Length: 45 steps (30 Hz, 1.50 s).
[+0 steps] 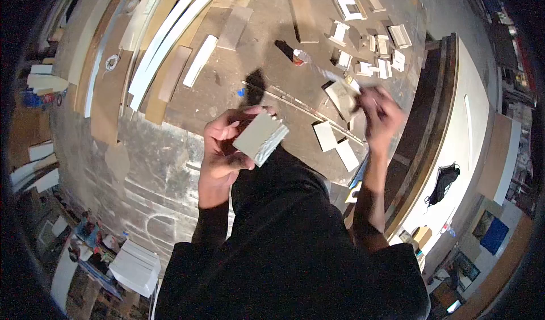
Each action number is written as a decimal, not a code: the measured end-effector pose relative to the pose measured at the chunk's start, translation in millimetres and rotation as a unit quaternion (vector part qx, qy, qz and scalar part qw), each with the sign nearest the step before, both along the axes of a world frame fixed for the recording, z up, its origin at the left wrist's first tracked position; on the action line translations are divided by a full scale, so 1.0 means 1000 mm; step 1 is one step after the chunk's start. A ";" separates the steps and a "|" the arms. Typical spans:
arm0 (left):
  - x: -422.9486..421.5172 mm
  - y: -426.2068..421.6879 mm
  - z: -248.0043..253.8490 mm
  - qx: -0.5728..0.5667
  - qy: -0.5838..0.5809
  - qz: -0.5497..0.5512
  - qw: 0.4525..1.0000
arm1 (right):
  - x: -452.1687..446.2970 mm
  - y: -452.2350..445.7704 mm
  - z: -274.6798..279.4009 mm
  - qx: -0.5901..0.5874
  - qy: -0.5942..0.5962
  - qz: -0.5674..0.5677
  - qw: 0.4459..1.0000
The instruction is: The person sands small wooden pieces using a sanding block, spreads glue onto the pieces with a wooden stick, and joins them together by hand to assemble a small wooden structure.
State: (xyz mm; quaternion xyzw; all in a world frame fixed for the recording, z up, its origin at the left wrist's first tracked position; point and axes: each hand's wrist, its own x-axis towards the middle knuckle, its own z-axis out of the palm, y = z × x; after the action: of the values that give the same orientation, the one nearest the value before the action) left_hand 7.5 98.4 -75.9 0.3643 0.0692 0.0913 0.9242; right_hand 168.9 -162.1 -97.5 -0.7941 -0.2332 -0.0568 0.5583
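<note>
My left hand (pixel 224 144) grips a small flat rectangular block (pixel 258 138), its pale face turned up toward me. One edge of the block looks rough and whitish. Off to the right, my right hand (pixel 381 115) is raised with its fingers curled around a thin pale strip (pixel 332 77), smeared by motion, so its kind is unclear. Beneath that hand lies a wooden piece with a dark edge (pixel 339 99). Two more pale blocks, an upper one (pixel 325 136) and a lower one (pixel 347 154), lie on the work surface nearby.
Several small wooden assemblies (pixel 383 44) are spread at the back right. A small bottle with a reddish base (pixel 298 57) stands near thin sticks (pixel 306 111). Long boards (pixel 164 42) cover the left. A raised white panel with a dark edge (pixel 454 132) borders the right side.
</note>
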 end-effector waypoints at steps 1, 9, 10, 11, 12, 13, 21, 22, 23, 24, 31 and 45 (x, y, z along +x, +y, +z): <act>0.003 -0.005 0.001 -0.010 -0.020 -0.005 1.000 | -0.022 -0.001 0.032 0.056 0.018 0.014 0.998; 0.017 -0.025 0.013 0.129 -0.095 -0.085 0.983 | -0.083 -0.011 0.104 0.102 -0.101 0.088 0.986; 0.018 -0.028 0.014 0.128 -0.119 -0.078 0.981 | -0.087 -0.012 0.109 0.087 -0.096 0.094 0.987; 0.016 -0.029 0.018 0.137 -0.120 -0.078 0.980 | -0.089 -0.012 0.113 0.072 -0.092 0.102 0.988; 0.014 -0.031 0.022 0.142 -0.112 -0.071 0.981 | -0.089 -0.013 0.118 0.060 -0.101 0.108 0.987; 0.013 -0.032 0.024 0.147 -0.103 -0.064 0.982 | -0.091 -0.015 0.120 0.060 -0.103 0.109 0.987; 0.010 -0.031 0.031 0.209 -0.168 -0.050 0.962 | -0.091 -0.028 0.125 0.010 -0.153 0.034 0.988; 0.011 -0.030 0.028 0.189 -0.201 -0.049 0.960 | -0.095 -0.027 0.126 0.034 -0.145 0.037 0.988; 0.011 -0.032 0.026 0.178 -0.226 -0.039 0.957 | -0.099 -0.027 0.126 0.055 -0.150 0.046 0.986; 0.013 -0.033 0.026 0.166 -0.252 -0.030 0.953 | -0.105 -0.026 0.128 0.090 -0.117 0.061 0.987; 0.017 -0.031 0.038 0.135 -0.251 -0.039 0.958 | -0.103 -0.029 0.121 -0.018 -0.153 -0.003 0.988; 0.021 -0.031 0.044 0.140 -0.249 -0.038 0.957 | -0.102 -0.031 0.128 -0.016 -0.212 -0.036 0.977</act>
State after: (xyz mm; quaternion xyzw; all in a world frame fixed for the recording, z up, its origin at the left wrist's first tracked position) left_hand 28.2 67.8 -32.2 0.4581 -0.1910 0.1526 0.8547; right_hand 66.6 -193.1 30.1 -0.7809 -0.3181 -0.2401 0.4811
